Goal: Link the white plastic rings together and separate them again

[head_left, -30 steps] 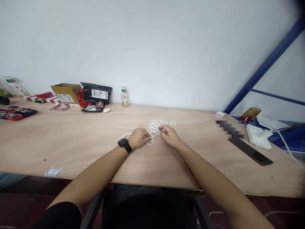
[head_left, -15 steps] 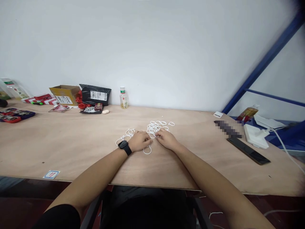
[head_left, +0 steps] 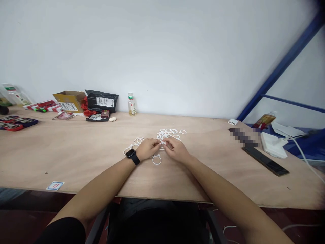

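My left hand (head_left: 148, 148), with a black watch on its wrist, and my right hand (head_left: 177, 149) meet over the table. Their fingertips pinch a white ring (head_left: 163, 142) from both sides, partly covered by the fingers. Just behind them lies a heap of similar thin white rings (head_left: 167, 131), each with a small nub or eyelet. One loose ring (head_left: 156, 159) rests flat in front of my left hand. Several more rings (head_left: 127, 149) lie to the left, some of them hidden by that hand.
Along the wall stand a drink bottle (head_left: 132, 104), a black parcel bag (head_left: 101, 100) and an open cardboard box (head_left: 68, 101). On the right lie a phone (head_left: 265, 160) and a white power adapter (head_left: 273, 145) with a cable. A blue metal frame (head_left: 281, 66) rises there.
My hands have come together; the right one moved slightly left from the heap, and both now pinch a white ring. The loose ring in front shows more fully.
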Demonstrator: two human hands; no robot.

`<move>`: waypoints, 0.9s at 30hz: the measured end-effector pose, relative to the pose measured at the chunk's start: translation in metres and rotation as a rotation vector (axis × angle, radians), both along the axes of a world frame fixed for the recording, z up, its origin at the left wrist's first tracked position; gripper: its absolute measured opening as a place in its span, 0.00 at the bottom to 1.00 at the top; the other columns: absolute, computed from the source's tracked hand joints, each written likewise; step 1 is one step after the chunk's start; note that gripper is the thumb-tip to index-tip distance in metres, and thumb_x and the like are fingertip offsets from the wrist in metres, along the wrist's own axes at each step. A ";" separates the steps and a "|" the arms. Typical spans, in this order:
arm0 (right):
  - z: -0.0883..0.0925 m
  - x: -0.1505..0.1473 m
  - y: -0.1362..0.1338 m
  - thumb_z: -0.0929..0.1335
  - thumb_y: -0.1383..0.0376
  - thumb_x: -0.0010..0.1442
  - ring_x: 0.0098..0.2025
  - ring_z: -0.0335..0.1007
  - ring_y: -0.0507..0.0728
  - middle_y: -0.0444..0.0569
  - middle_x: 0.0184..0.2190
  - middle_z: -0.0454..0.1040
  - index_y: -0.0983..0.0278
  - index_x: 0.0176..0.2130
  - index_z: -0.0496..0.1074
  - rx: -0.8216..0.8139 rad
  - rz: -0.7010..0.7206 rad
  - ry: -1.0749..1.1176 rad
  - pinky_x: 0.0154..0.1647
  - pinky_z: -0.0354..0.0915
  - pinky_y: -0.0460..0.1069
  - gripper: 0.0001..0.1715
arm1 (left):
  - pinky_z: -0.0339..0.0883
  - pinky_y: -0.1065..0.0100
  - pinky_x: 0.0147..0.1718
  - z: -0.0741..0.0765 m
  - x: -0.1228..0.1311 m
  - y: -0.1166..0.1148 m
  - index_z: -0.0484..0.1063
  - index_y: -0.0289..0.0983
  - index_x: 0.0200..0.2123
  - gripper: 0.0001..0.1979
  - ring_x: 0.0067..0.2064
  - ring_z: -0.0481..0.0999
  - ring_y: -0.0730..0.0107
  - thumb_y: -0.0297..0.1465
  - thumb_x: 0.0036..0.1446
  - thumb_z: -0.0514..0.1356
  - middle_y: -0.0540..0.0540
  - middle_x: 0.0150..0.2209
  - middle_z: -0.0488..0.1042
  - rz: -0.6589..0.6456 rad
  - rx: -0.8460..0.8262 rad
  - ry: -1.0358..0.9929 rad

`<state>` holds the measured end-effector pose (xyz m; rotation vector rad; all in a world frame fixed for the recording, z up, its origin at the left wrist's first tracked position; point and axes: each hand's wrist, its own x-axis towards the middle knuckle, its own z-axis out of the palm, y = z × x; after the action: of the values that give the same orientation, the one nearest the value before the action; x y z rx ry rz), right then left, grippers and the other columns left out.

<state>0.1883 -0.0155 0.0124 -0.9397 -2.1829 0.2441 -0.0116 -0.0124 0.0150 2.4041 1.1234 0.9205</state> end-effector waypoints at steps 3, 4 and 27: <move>0.001 0.002 0.002 0.66 0.66 0.60 0.33 0.67 0.53 0.49 0.36 0.75 0.62 0.48 0.73 -0.056 -0.014 0.025 0.37 0.62 0.48 0.16 | 0.63 0.70 0.36 0.001 0.002 -0.003 0.76 0.37 0.35 0.10 0.33 0.73 0.70 0.33 0.60 0.55 0.48 0.30 0.76 -0.064 0.029 0.026; 0.001 0.003 0.003 0.65 0.66 0.60 0.33 0.68 0.53 0.49 0.35 0.75 0.62 0.46 0.74 -0.087 0.009 0.022 0.36 0.62 0.48 0.14 | 0.64 0.70 0.36 0.001 0.002 -0.004 0.76 0.37 0.35 0.10 0.34 0.73 0.70 0.33 0.60 0.56 0.48 0.30 0.77 -0.072 0.031 0.031; 0.002 0.010 0.009 0.62 0.75 0.48 0.29 0.69 0.52 0.45 0.29 0.78 0.62 0.33 0.79 -0.211 -0.026 0.103 0.32 0.62 0.46 0.19 | 0.62 0.64 0.48 -0.001 0.004 -0.001 0.76 0.39 0.38 0.15 0.43 0.73 0.66 0.42 0.62 0.56 0.45 0.38 0.77 -0.090 0.116 0.060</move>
<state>0.1979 -0.0063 0.0140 -1.0463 -2.0772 0.5075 -0.0076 -0.0133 0.0144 2.5690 0.9979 0.9131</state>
